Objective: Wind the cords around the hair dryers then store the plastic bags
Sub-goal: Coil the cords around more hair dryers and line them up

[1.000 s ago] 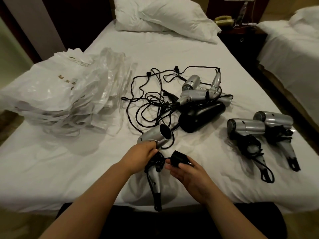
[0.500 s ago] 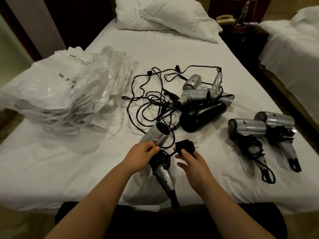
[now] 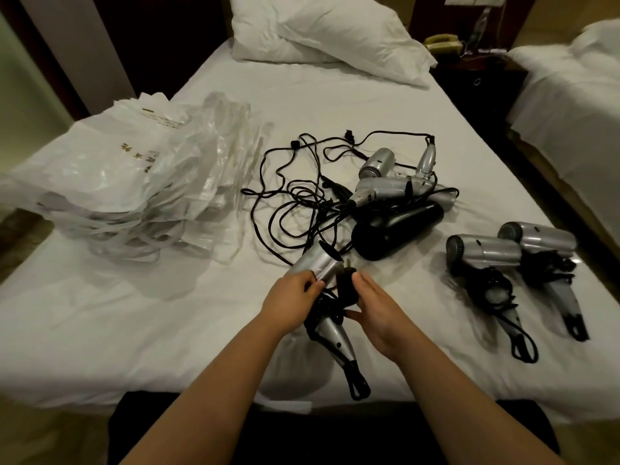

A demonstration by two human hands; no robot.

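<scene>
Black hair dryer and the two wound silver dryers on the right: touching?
Apart. The head view shows bare white sheet between the black hair dryer and the nearer wound silver dryer.

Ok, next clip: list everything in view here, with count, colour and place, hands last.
held hair dryer: one, silver, cord wound on its handle, near bed edge
plug: one, black, between the hands
wound hair dryers: two, silver, side by side on the right
unwound hair dryers: about three silver, one black, heaped mid-bed
loose cords: tangle, black, left of the heap
plastic bags: a stack, clear and white, left
bed: one, white sheet
pillow: white, at the head
telephone: pale, on the dark nightstand
second bed: white, far right
left hand: grips the held dryer
right hand: fingers pinch the plug
</scene>
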